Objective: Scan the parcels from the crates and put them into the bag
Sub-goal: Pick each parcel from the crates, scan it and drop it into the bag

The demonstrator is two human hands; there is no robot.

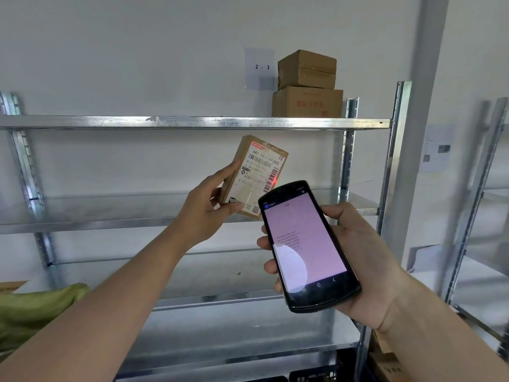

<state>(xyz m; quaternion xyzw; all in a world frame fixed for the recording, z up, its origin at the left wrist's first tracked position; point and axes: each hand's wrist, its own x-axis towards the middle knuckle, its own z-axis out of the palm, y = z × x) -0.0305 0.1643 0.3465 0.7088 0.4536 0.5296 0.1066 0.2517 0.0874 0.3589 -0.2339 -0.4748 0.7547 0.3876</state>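
Galvanised steel shelving fills most of the view, its tiers running across a pale wall. On the top tier, at the right end, 2 brown cartons are stacked: a larger lower carton with red print and a smaller upper carton sitting on it. Just left of them a paper label reading "2 - 3" is stuck to the wall. A green bag bulges in at the lower left edge, well apart from both hands. Dark crates show only as a sliver at the bottom edge.

The right hand grips a black handheld scanner, fingers curled round its left edge and the thumb on its right side; the pinkish screen faces the camera and shows lines of digits too small to read. The left hand holds up a small cardboard parcel, tilted, in front of the space between the top 2 tiers, pinching it between the thumb on the lower edge and the fingers on its left side. The parcel's white shipping label faces the camera, and a red scan light falls on a barcode at the label's right edge, just above the scanner's top end.
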